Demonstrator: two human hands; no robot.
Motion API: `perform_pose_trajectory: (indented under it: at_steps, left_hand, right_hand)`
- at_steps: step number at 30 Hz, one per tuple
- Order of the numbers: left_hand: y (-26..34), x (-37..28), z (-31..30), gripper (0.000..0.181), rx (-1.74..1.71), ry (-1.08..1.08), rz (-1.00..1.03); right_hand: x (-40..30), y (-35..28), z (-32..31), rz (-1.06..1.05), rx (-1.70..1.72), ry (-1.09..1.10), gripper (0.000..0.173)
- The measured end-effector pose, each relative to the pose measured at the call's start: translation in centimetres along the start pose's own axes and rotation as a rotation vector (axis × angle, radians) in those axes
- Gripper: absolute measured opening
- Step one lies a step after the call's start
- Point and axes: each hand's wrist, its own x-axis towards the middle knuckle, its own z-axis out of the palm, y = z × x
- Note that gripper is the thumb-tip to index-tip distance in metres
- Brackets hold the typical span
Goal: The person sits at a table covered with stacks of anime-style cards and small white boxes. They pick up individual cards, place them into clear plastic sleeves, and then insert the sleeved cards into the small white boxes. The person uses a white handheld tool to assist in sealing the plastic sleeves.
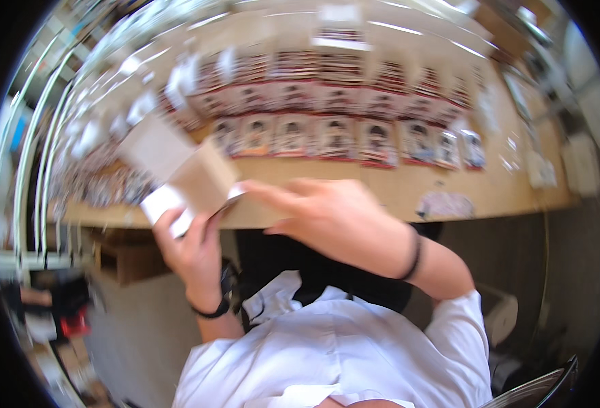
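Note:
My left hand [190,250] grips a small cardboard box [193,178] from below, over the table's front edge. The box is tilted, its flaps spread, with white outer faces and plain brown board inside. Reaching in from the right, my right hand [325,214] has its index fingertip at a small white flap on the box's right side. Its thumb stands apart from the index finger, and I see nothing held between them. Motion blur hides whether the fingertip presses on that flap and whether anything lies inside the box.
Rows of printed picture cards or packets [335,137] lie across the wooden table [300,171], with stacks behind. White crumpled items [93,137] and small packets [119,186] crowd the left. One pale printed piece [445,205] lies near the front edge. Metal racks [37,153] stand left.

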Motion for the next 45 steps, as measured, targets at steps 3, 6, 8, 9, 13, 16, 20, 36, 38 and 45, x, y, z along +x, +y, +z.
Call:
perform_pose_trajectory:
  at_steps: [3,6,8,9,13,16,20,36,38,45]
  left_hand:
    - [1.1,-1.1,-0.5,0.031,-0.08,0.026,0.082]
    - [4.4,-1.1,-1.6,0.027,-0.121,-0.072,0.105]
    - [4.9,-2.2,-0.9,0.023,-0.33,-0.106,-0.05]
    - [5.6,-2.4,0.0,0.022,-0.508,-0.118,-0.207]
    - [6.8,-1.4,0.8,0.029,-0.363,-0.227,0.319]
    - [9.9,-0.4,1.6,0.039,-0.502,-0.236,0.369]
    - [11.3,0.6,1.8,0.056,-0.628,-0.252,0.548]
    - [7.0,0.2,3.0,0.055,-0.462,-0.326,0.162]
    - [6.3,0.1,2.6,0.054,-0.448,-0.319,0.132]
    - [4.0,0.2,2.7,0.048,-0.388,-0.317,0.12]
  right_hand:
    - [0.6,-0.4,2.9,-0.06,-0.156,0.158,0.058]
    - [-1.8,-0.8,2.7,-0.078,-0.242,0.358,0.049]
    - [-4.4,-1.0,2.5,-0.109,-0.155,0.606,0.051]
    - [-5.2,-1.3,1.9,-0.149,-0.212,0.674,0.068]
    - [-8.3,-1.0,1.2,-0.096,-0.454,0.581,0.066]
    - [-10.4,0.6,1.1,0.102,-0.398,0.481,0.034]
    - [-14.2,3.7,-3.1,0.214,-0.402,0.684,0.024]
    - [-21.1,28.2,-15.6,0.696,-0.45,0.598,0.023]
    - [-20.1,28.9,-15.1,0.696,-0.447,0.552,0.024]
    - [-19.6,32.1,-12.6,0.631,-0.467,0.634,0.04]
